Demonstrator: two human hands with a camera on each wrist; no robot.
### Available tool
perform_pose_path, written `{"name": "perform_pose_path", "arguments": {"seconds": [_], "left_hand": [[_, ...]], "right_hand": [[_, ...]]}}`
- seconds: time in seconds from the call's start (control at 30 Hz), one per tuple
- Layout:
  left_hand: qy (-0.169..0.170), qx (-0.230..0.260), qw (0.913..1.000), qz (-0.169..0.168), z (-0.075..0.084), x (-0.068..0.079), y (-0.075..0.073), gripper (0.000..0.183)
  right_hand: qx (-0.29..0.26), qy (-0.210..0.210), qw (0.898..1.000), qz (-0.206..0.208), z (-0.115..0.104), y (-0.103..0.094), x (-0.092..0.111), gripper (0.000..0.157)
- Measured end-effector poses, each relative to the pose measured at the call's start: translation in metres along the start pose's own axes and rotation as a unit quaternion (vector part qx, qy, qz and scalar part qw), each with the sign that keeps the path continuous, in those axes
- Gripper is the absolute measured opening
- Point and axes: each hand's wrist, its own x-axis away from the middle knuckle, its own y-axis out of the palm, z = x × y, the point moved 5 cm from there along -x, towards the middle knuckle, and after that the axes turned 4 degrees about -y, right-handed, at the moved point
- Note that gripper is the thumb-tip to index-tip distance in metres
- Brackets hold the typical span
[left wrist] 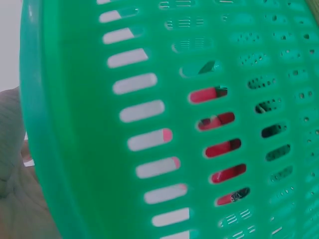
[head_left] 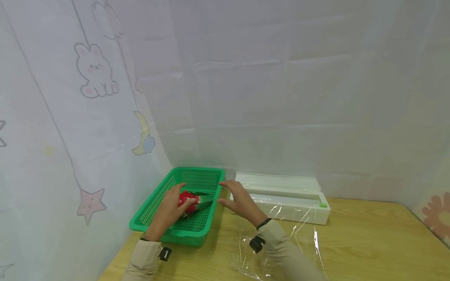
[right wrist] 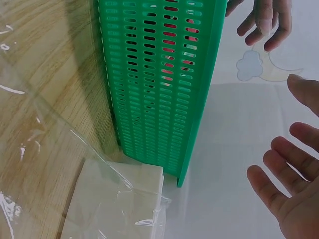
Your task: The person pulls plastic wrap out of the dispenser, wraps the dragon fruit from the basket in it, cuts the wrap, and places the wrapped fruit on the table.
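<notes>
Clearly, both hands hold nothing: the left hand [head_left: 168,208] arches over the basket with thumb and fingers apart, and the right hand [head_left: 242,201] hangs by the rim nearest it, its fingers likewise spread. Just beyond the left thumb, a red-and-green packet [head_left: 190,209] lies inside the green basket [head_left: 190,236]; whether that thumb brushes it, I can't tell. It looks light, with a thin, slick, soft wrapper that would probably crease and slide, so a broad hold round the fuller red end nearest the left fingers should beat pinching the narrow, dark-edged end pointing towards the right hand. Beyond the right hand sits an open white box [head_left: 318,215], and clear film [head_left: 306,235] trails from it around the right forearm; it would likely cling and wrinkle. Much of the packet hides behind the left hand, its print is unreadable, and the left wrist view shows only red patches through the basket's slots, with the hand cut off at the edge. The film's near edge is hard to trace.
</notes>
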Motion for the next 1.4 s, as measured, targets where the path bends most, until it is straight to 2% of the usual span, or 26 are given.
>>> {"name": "perform_pose_path", "arguments": {"seconds": [0.47,0.73,1.1,1.4], "left_hand": [[-0.019,0.012,0.9996,-0.02,-0.01,-0.003,0.004,0.069],[-0.011,0.012,0.9998,-0.015,-0.013,-0.004,0.003,0.069],[-0.013,0.011,0.9994,-0.029,-0.014,-0.01,0.004,0.073],[-0.017,0.007,0.9992,-0.034,-0.014,-0.012,0.007,0.074]], "right_hand": [[-0.013,-0.008,1.0,0.0,-0.003,0.004,-0.013,0.054],[-0.005,-0.007,1.0,-0.015,-0.006,0.004,-0.021,0.056],[-0.004,-0.002,0.999,-0.039,0.0,0.013,-0.03,0.055],[-0.005,0.018,0.998,-0.054,0.011,0.022,-0.029,0.053]]}}
